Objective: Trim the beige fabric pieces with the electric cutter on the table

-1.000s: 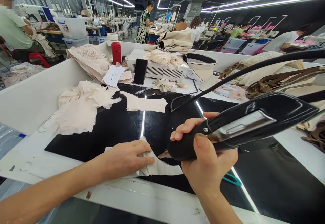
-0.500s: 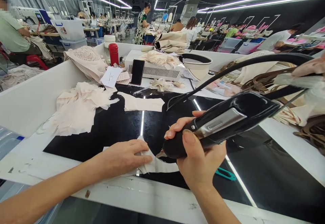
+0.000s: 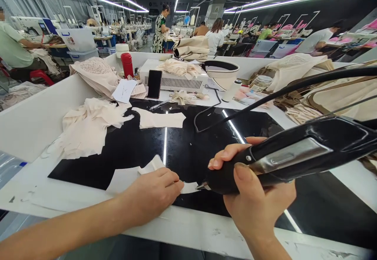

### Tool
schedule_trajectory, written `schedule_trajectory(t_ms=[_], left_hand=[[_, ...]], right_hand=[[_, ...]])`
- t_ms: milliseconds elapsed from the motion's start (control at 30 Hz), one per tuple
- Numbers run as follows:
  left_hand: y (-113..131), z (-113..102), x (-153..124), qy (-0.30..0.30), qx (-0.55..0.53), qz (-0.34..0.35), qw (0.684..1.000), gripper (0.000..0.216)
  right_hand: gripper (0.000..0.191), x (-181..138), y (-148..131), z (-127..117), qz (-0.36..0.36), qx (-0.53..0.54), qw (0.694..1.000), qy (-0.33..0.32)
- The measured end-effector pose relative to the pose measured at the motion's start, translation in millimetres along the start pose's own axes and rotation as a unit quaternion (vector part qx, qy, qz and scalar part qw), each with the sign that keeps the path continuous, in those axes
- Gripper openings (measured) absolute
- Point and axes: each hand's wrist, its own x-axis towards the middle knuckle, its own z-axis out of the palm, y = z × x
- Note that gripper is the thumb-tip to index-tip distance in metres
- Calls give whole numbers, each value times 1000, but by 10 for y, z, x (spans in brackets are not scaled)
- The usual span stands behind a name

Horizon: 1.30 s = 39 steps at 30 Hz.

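Nearest you, the scuffed white front edge of the table (image 3: 212,226) runs below both your wrists. Your left hand (image 3: 160,195) is closed, its fingers bent together on a small curved piece of cream fabric (image 3: 151,165); one end sticks up behind your knuckles and the other reaches out to the right of your fingertips. A flat white sheet (image 3: 122,179) lies partly beneath that same hand. Your right hand (image 3: 250,191) is wrapped firmly around a black handheld tool with a silver metal plate (image 3: 291,156), your thumb on its near side. Its pointed metal tip (image 3: 203,186) is at the right end of the fabric you hold, though you cannot tell here whether they touch. Under all this lies a glossy black board (image 3: 191,154). Farther back on it is a flat cut piece of cream fabric (image 3: 161,119), with a loose heap of cream cloth (image 3: 84,128) to its left. Beyond stand a dark upright phone (image 3: 154,84), a white slotted metal box (image 3: 179,83) and a red cylindrical bottle (image 3: 127,65). Farthest off, a person in a patterned dress (image 3: 159,32) stands among the sewing stations.
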Motion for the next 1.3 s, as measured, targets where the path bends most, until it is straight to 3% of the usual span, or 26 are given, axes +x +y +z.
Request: schedule_trajectory(t_ms=[133, 400, 567, 800, 1300], left_hand=[[77, 60, -15, 7, 36, -18, 999, 27], [108, 12, -89, 17, 4, -29, 999, 26], [111, 41, -133, 27, -11, -32, 999, 26], [107, 66, -145, 30, -20, -32, 999, 27], [124, 52, -130, 34, 4, -28, 999, 27]], right_hand=[[39, -29, -8, -24, -2, 15, 1000, -14], [43, -41, -9, -36, -1, 35, 999, -21], [44, -33, 11, 67, 18, 46, 999, -5], [42, -57, 87, 251, 29, 81, 996, -34], [35, -96, 109, 263, 48, 72, 995, -47]])
